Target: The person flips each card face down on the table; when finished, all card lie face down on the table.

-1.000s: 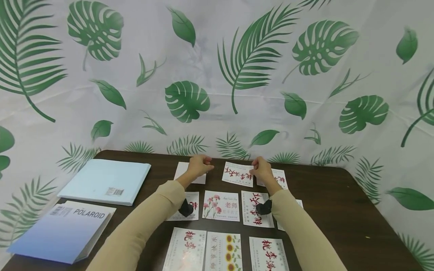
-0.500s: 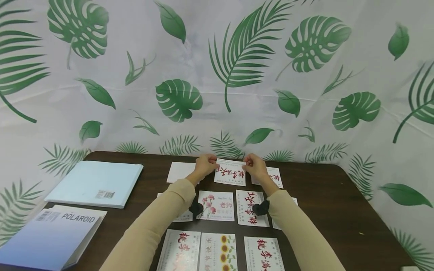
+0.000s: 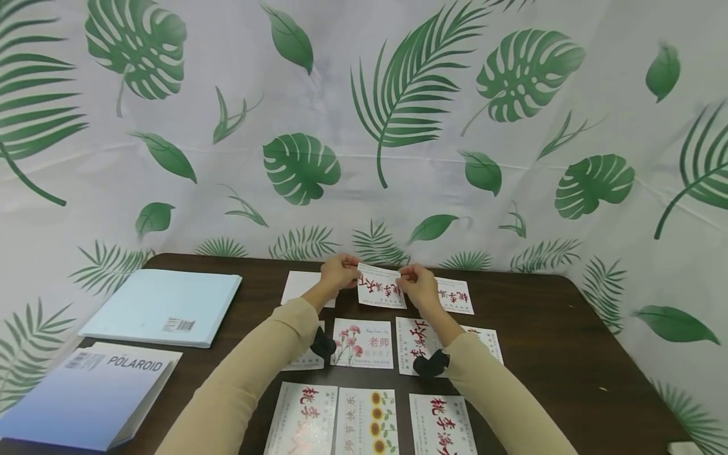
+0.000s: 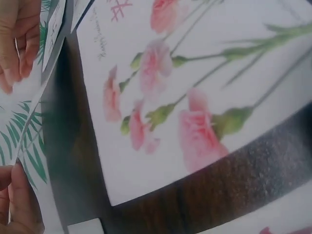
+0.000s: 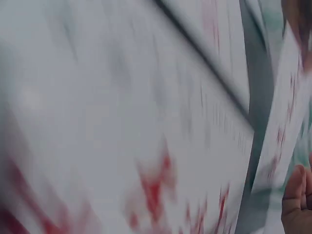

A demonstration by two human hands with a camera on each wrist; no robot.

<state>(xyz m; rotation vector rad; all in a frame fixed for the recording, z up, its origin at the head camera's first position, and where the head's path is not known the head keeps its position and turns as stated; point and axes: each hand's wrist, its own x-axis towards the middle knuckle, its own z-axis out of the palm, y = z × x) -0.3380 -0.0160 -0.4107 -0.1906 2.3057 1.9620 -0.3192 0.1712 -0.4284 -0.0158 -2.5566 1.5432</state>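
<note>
White cloth point(image 3: 335, 107), printed with green leaves point(image 3: 301, 167) of palm, monstera and oval form, spans the full width behind the table point(image 3: 546, 366). A faint crease point(image 3: 426, 162) runs roughly level across it. The table is dark brown, its far corners rounded; the light is soft and even.

in the right wrist view, the right edge crops the right hand point(image 5: 296, 204) and the nearest card point(image 5: 117, 97) blurs.

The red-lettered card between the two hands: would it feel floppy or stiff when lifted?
The card is probably light: the left hand pinches just its edge. It looks thin edge-on, so may bend easily, but its fairly flat shape suggests some stiffness.
</note>
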